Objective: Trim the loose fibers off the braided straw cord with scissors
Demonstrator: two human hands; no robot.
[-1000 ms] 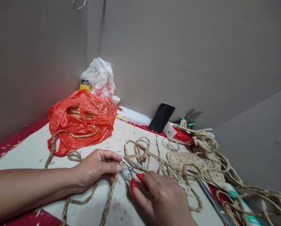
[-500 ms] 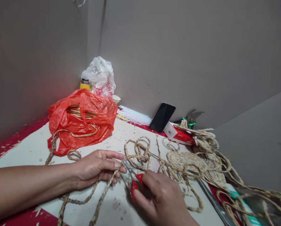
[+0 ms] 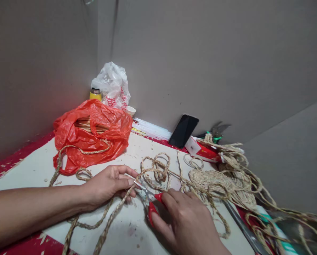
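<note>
Between the thumb and fingers of my left hand (image 3: pixel 114 182) is a braided straw rope (image 3: pixel 112 216), pinched near the middle of the table. The rope runs down toward the near edge and also loops away to the right. My right hand (image 3: pixel 186 221) grips a pair of scissors (image 3: pixel 151 207) by its red handles, blades parted and pointing up and left. The blade tips are at the rope, right beside my left fingertips. Whether they touch a loose strand there is too small to tell.
A red plastic bag (image 3: pixel 115 141) holding straw lies at the back left, before a white bag (image 3: pixel 113 85) and yellow bottle (image 3: pixel 95 94). A phone (image 3: pixel 183 131) leans on a red box (image 3: pixel 204 150). Coiled rope (image 3: pixel 211 180) and pruning shears (image 3: pixel 218 130) lie at right.
The scissors' blades have turned more to the left, with their tips now in front of the rope by my left fingertips. My left hand has shifted slightly left with the rope.
</note>
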